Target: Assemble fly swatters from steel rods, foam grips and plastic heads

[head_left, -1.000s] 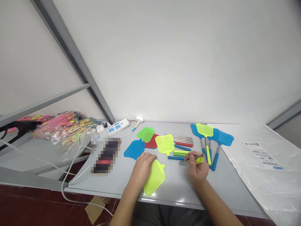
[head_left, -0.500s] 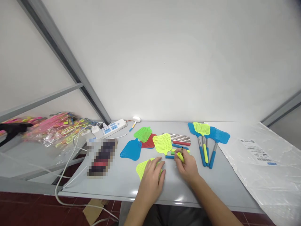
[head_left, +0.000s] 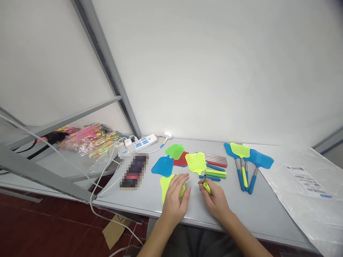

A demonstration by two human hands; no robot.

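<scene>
Right hand (head_left: 215, 201) drawn back from the loose sleeves, fingers pinching a lime grip (head_left: 207, 188).

Table (head_left: 268, 217): three assembled fly swatters (head_left: 248, 167) beyond the grip, right; loose heads (head_left: 195, 162), steel rods (head_left: 211, 157), coloured sleeves (head_left: 215, 174) remain ahead of it. Left hand (head_left: 174, 196), fingers together, presses a lime swatter head (head_left: 165, 187) flat beside the grip.

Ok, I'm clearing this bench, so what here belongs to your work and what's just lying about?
Belongs: left hand on a lime swatter head, right hand holding a lime grip, steel rods, loose coloured grips, assembled swatters.
Lying about: power strip, plastic sheet, bagged pink items.
</scene>
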